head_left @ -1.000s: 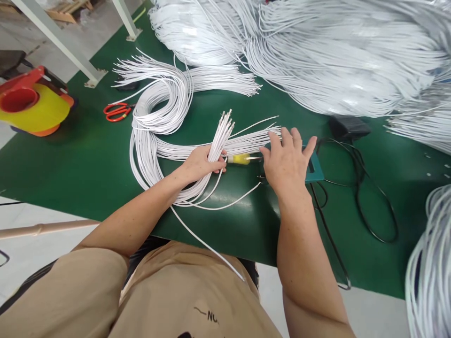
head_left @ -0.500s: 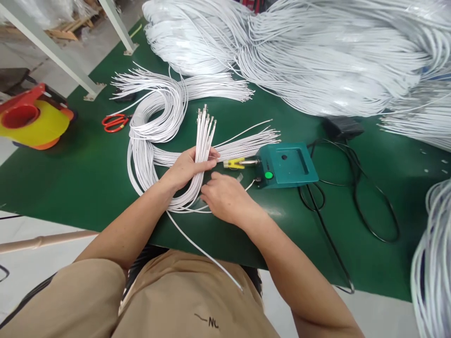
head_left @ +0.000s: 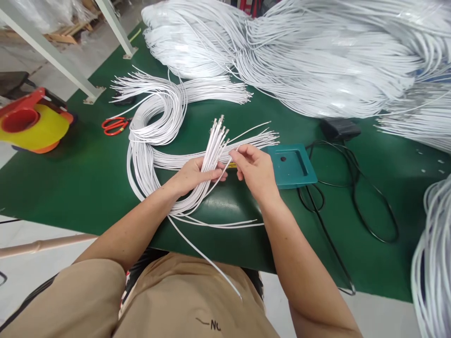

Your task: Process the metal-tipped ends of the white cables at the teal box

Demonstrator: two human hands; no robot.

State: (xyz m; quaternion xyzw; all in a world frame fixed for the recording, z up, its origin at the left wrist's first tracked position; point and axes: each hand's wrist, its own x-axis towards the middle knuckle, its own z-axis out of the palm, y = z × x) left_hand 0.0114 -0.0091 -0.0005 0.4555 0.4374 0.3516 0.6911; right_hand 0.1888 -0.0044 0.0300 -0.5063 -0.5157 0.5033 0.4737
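My left hand is closed round a bundle of white wires, whose metal-tipped ends point up and away. A single white wire runs beside the bundle to my right hand, which pinches it near its end between thumb and fingers. Behind my right hand sits a teal box with a shallow recess on top; its left side and most of a yellow clip are hidden by the hand. Several loose white wires lie below the hands, one hanging over the table edge.
A coiled wire bundle lies left of the hands, near orange-handled scissors. A large heap of white wires covers the back. Black cables loop at right. A yellow and red tape dispenser stands at far left.
My right hand has moved up and right, lifting one white wire beside the bundle and covering part of the teal box. The bundle in my left hand has tilted slightly right.
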